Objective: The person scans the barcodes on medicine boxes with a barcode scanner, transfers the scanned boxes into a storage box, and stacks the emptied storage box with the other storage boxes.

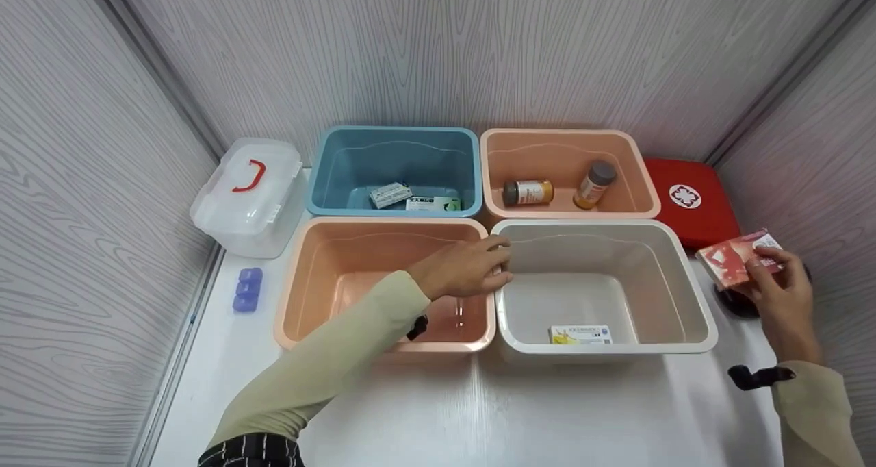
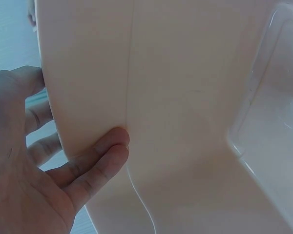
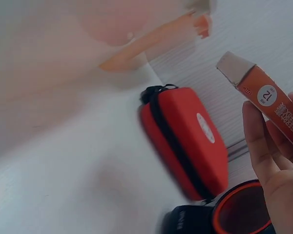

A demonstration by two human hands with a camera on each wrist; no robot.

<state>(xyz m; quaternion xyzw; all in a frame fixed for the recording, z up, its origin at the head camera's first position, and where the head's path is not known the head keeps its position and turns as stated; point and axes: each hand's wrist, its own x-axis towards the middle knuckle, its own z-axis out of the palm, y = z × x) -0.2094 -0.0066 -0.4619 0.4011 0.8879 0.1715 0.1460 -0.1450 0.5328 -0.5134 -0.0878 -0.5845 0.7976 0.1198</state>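
Note:
My left hand (image 1: 465, 267) is at the left rim of the whitish-grey bin (image 1: 692, 296), where it meets the front orange bin (image 1: 294, 282). In the left wrist view the left hand (image 2: 39, 151) straddles the bin's rim, two fingertips (image 2: 118, 139) against the inner wall and the other fingers on the outer side. Off to the right, my right hand (image 1: 783, 296) holds a red-orange medicine box (image 1: 729, 261) between thumb and fingers. The right wrist view has this box (image 3: 263, 92) tilted, its white end flap (image 3: 234, 67) sticking out. A white-and-yellow medicine box (image 1: 580, 335) lies in the whitish-grey bin.
The blue bin (image 1: 472, 145) holds two small medicine boxes; the back orange bin (image 1: 640, 172) holds two pill bottles. A red first-aid case (image 1: 691, 213) and a black object with an orange ring (image 3: 215, 214) lie right. Left are a clear lidded box (image 1: 236, 207) and a purple pill organizer (image 1: 247, 290).

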